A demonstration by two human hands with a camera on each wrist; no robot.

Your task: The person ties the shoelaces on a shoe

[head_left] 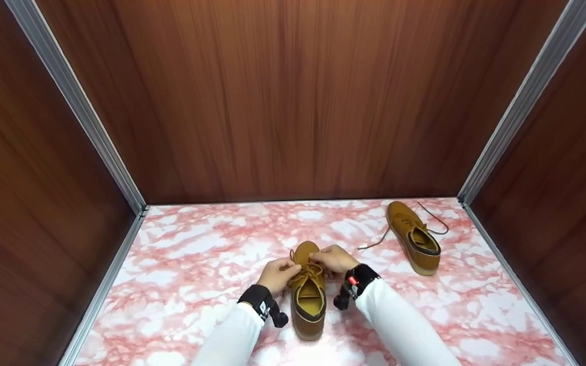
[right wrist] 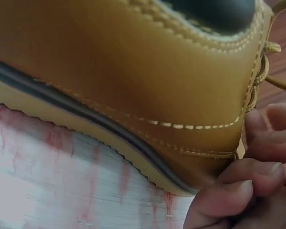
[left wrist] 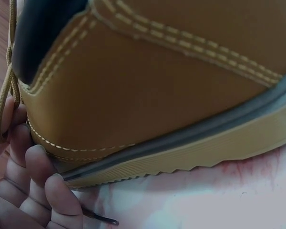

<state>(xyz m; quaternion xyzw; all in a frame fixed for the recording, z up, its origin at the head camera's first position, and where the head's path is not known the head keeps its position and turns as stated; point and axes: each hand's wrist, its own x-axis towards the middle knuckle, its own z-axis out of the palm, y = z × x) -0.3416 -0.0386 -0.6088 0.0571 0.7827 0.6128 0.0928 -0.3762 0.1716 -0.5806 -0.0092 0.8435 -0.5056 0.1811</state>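
Observation:
A tan low-cut lace-up shoe (head_left: pixel 308 328) stands on its sole at front centre, toe pointing away. From the left, my left hand (head_left: pixel 277 273) pinches a shoelace (left wrist: pixel 4 109), which runs looped over its fingers in the left wrist view. A dark lace tip (left wrist: pixel 105 218) sticks out below those fingers. My right hand (head_left: pixel 336 260) is on the opposite side, thumb and forefinger pinched together over the laces. In the right wrist view its curled fingers (right wrist: pixel 224 200) lie right at the shoe's front, below the lace (right wrist: pixel 281 85); their grip is partly hidden.
A second tan shoe (head_left: pixel 415 244) stands at the back right, its loose laces (head_left: pixel 377 243) trailing to both sides. The tabletop (head_left: pixel 196 284) has a red and white marbled pattern. Brown wood-grain panels (head_left: pixel 293 101) with metal corner strips enclose it at the back and sides.

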